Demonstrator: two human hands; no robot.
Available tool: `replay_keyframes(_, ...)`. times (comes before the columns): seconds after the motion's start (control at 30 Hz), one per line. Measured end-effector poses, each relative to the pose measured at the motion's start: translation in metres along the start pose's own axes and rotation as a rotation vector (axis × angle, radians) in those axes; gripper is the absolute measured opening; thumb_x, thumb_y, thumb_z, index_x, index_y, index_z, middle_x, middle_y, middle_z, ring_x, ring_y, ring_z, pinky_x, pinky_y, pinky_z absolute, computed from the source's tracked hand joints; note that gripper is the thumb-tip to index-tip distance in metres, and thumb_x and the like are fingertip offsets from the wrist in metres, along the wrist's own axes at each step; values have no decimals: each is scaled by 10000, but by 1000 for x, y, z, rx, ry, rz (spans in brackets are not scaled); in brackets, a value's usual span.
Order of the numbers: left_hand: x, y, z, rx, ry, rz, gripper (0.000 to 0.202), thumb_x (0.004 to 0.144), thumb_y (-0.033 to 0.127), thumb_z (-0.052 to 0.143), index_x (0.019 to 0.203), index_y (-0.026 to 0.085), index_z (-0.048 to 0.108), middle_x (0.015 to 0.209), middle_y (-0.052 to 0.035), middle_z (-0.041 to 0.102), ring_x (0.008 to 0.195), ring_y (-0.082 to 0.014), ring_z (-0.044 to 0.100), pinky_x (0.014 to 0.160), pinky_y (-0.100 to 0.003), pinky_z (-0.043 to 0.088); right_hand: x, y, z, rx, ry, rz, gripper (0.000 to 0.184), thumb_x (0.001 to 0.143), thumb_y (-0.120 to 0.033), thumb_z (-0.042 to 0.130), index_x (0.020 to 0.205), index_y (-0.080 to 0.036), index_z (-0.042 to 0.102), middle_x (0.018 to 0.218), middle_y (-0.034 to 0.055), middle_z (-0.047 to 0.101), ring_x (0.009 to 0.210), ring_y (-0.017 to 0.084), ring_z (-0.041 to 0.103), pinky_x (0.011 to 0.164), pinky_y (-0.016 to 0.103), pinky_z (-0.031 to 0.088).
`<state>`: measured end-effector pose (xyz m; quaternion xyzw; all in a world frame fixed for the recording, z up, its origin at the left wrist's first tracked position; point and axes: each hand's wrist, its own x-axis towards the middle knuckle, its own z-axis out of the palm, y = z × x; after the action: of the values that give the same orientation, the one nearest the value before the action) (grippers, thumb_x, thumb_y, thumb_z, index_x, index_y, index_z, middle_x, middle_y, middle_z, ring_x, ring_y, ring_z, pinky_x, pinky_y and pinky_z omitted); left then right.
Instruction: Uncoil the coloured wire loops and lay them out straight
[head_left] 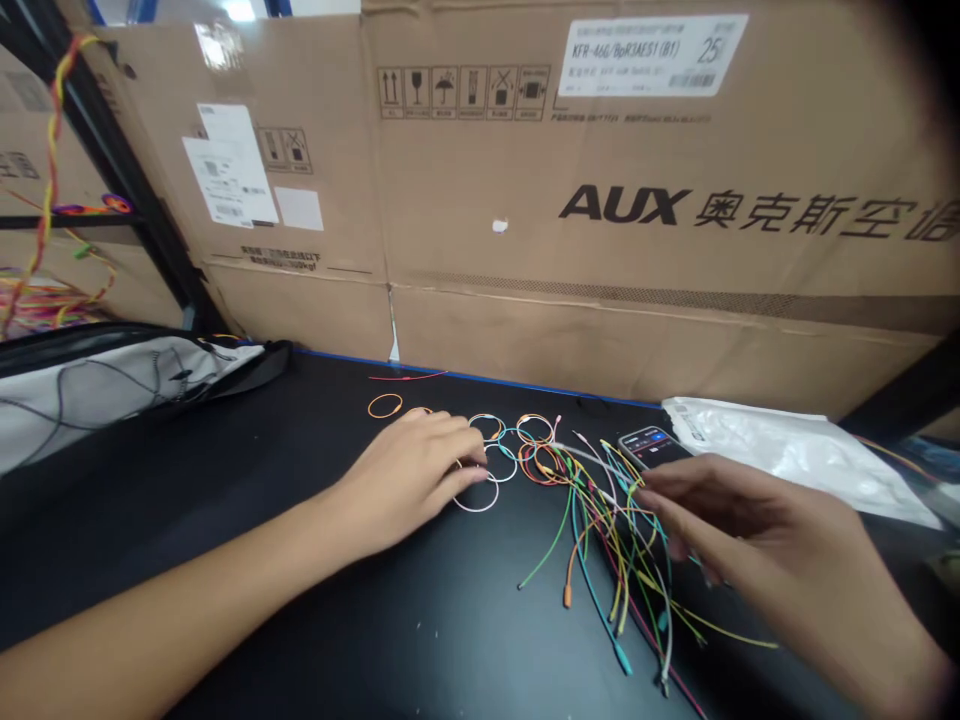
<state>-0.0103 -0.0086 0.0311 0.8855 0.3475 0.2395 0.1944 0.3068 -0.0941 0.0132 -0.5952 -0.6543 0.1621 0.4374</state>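
My left hand (pixel 424 465) rests low over several closed wire loops (pixel 477 505), thumb and fingers drawn together. A bit of yellow shows between them, but what they hold is mostly hidden. My right hand (pixel 757 530) is at the right side of a loose pile of coloured wire cables (pixel 600 530), thumb and forefinger pinched on a thin cable at the pile's edge. The cables are green, teal, yellow, orange, red and white, some with small barrel ends. An orange loop (pixel 385 406) lies left of the others, and a straight red cable (pixel 409 377) lies behind it.
A large cardboard box (pixel 465 220) stands along the back of the black table (pixel 465 620). A phone (pixel 652 446) and a white plastic bag (pixel 780 450) lie at the right. At the left are a grey-white bag (pixel 112 390) and a dark rack post (pixel 127 150).
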Motion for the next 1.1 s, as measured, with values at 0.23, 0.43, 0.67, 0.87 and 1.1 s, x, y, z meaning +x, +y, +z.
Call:
replay_keyframes(0.23,6,-12,3,288,-54,86,101,977,270,738,1029,199,687,1027,-32,729,940,-249,631,833,-374,387,1,28,8,-327,-59,-154,154,870,-428,704,934,-319,792,758,14,780,523,214,636,564,383,505)
replay_keyframes(0.43,8,-8,16,409,-23,116,124,937,262,791,1025,198,731,1029,-42,729,951,-254,623,841,-376,400,-2,23,7,-386,-113,-231,147,968,-411,676,1005,-287,747,815,43,781,545,217,665,530,362,527)
replay_keyframes(0.67,7,-12,17,432,6,110,60,955,169,743,902,193,732,975,-35,689,909,-235,572,794,-354,356,-9,12,5,-367,-136,-227,256,1022,-504,632,1017,-281,759,796,44,791,581,225,708,525,351,540)
replay_keyframes(0.87,6,-11,20,418,57,188,94,980,137,694,903,188,680,974,-36,671,902,-224,553,777,-347,319,-7,12,6,-336,-131,-248,254,1022,-494,638,976,-281,768,803,36,802,587,224,723,563,359,570)
replay_keyframes(1.1,2,4,15,293,244,248,173,1092,180,490,990,188,629,1048,-62,682,915,-207,589,793,-367,323,-13,-3,8,-232,-140,-199,230,1007,-473,662,969,-281,782,838,43,817,669,235,758,583,332,590)
